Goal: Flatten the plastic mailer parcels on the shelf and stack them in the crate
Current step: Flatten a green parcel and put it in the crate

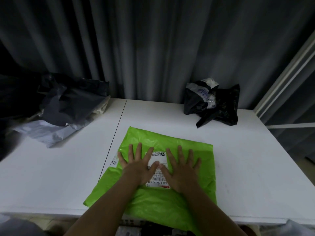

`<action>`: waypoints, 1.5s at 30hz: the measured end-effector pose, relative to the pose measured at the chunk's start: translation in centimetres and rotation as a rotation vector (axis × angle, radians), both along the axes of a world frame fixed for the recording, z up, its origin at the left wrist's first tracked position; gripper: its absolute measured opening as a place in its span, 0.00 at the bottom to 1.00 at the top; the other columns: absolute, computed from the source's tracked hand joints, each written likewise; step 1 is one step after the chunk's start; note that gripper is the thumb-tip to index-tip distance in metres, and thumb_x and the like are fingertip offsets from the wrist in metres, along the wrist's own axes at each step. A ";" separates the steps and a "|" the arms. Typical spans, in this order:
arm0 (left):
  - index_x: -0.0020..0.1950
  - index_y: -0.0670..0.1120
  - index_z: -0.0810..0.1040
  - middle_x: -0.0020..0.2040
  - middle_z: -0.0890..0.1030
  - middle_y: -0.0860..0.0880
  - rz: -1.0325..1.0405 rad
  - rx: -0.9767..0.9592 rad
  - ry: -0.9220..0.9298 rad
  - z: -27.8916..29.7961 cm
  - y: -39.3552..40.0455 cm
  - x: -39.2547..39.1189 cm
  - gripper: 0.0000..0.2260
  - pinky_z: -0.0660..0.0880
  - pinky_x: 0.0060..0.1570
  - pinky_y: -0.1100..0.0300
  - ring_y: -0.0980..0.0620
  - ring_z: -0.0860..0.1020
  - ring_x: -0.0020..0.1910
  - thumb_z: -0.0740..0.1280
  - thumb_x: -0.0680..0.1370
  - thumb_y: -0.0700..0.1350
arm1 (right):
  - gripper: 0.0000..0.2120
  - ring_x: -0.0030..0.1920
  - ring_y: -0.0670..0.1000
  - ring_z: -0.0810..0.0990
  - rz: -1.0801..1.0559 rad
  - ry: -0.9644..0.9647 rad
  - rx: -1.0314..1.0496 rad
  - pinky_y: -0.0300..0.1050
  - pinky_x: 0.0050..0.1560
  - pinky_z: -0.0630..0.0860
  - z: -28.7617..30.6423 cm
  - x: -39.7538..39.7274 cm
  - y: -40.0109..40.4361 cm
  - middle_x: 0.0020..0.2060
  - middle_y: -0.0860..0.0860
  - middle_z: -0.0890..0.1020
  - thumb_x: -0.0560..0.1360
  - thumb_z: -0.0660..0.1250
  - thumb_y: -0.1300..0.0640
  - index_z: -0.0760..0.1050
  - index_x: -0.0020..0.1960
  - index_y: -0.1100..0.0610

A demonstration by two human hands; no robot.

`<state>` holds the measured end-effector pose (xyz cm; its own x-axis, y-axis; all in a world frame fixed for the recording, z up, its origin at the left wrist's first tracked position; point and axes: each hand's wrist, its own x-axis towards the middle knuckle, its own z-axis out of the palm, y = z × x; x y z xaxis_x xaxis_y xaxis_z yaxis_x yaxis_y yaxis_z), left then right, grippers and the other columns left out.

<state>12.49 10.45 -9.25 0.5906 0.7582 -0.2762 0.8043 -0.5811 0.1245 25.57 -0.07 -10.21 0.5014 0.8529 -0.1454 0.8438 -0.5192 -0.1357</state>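
Dark pleated curtain (pixel 153 48): fills the whole upper half of the frame behind the work surface.

White tabletop (pixel 59 176): spans the lower half; a thin seam runs from upper centre down toward the lower centre, passing under the left edge of the parcel in front of you.

Green mailer parcel (pixel 170 201): lower centre of the frame, lying flat on the tabletop, its near edge hanging over the front edge. A white shipping label (pixel 157 176) with a barcode sits on its top face, partly hidden by your hands.

Heap of grey and dark mailers (pixel 64 108): left of the frame, crumpled, resting on the tabletop against the curtain, well apart from the green parcel.

Black crumpled mailer (pixel 221 106): upper right of the tabletop, with pale printed plastic on top, well apart from the green parcel.

Pale frame post (pixel 289 65): right edge of the frame, slanting.

Your left hand (pixel 138 165): palm down on the green parcel, fingers (pixel 138 150) straight and spread, pressing flat, gripping nothing.

Your right hand (pixel 180 169): beside the left, palm down on the parcel and label, fingers straight and spread; the two thumbs nearly touch over the label.
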 end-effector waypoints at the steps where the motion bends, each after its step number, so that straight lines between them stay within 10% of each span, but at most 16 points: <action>1: 0.76 0.63 0.38 0.78 0.36 0.47 0.001 -0.004 0.004 0.4 0.2 0.2 0.31 0.32 0.64 0.30 0.39 0.33 0.74 0.41 0.75 0.71 | 0.41 0.74 0.65 0.33 0.007 -0.001 -0.003 0.71 0.68 0.33 0.1 0.0 0.0 0.77 0.51 0.36 0.62 0.26 0.25 0.32 0.73 0.34; 5: 0.76 0.59 0.49 0.79 0.45 0.45 -0.118 0.148 -0.005 1.6 1.6 0.6 0.35 0.37 0.65 0.29 0.40 0.40 0.76 0.41 0.73 0.73 | 0.41 0.76 0.64 0.40 0.041 -0.054 0.043 0.68 0.70 0.35 0.9 1.3 0.1 0.78 0.52 0.43 0.64 0.31 0.25 0.36 0.75 0.36; 12: 0.69 0.68 0.27 0.74 0.26 0.49 -0.256 0.119 -0.041 0.1 4.0 1.3 0.40 0.30 0.61 0.28 0.37 0.26 0.70 0.25 0.57 0.77 | 0.35 0.71 0.63 0.26 0.020 -0.036 0.048 0.70 0.68 0.29 0.4 3.1 1.1 0.74 0.50 0.30 0.66 0.34 0.23 0.29 0.70 0.31; 28: 0.69 0.69 0.28 0.72 0.27 0.50 -0.227 0.044 0.022 -0.4 4.5 2.0 0.44 0.35 0.64 0.27 0.37 0.30 0.72 0.24 0.53 0.79 | 0.37 0.74 0.64 0.31 0.007 0.029 -0.064 0.71 0.67 0.29 0.8 3.4 1.6 0.77 0.51 0.35 0.68 0.39 0.23 0.36 0.74 0.33; 35: 0.73 0.66 0.31 0.75 0.29 0.48 -0.145 0.029 0.081 1.1 3.4 1.7 0.33 0.41 0.66 0.27 0.34 0.35 0.74 0.41 0.72 0.74 | 0.33 0.73 0.62 0.28 0.116 0.266 -0.093 0.71 0.68 0.31 3.9 0.4 -1.1 0.76 0.48 0.34 0.73 0.47 0.26 0.38 0.73 0.31; 45: 0.75 0.66 0.39 0.76 0.32 0.53 -0.164 -0.056 -0.065 1.6 -3.2 -3.9 0.26 0.31 0.68 0.34 0.42 0.31 0.74 0.39 0.78 0.66 | 0.27 0.74 0.64 0.31 -0.002 0.270 -0.152 0.71 0.67 0.31 3.2 -4.4 -3.5 0.77 0.47 0.37 0.78 0.42 0.32 0.38 0.74 0.33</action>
<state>8.57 7.21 -7.69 0.7228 0.6350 -0.2726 0.6887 -0.6943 0.2088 21.20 -3.60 -7.02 0.4286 0.8104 -0.3993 0.7870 -0.5520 -0.2755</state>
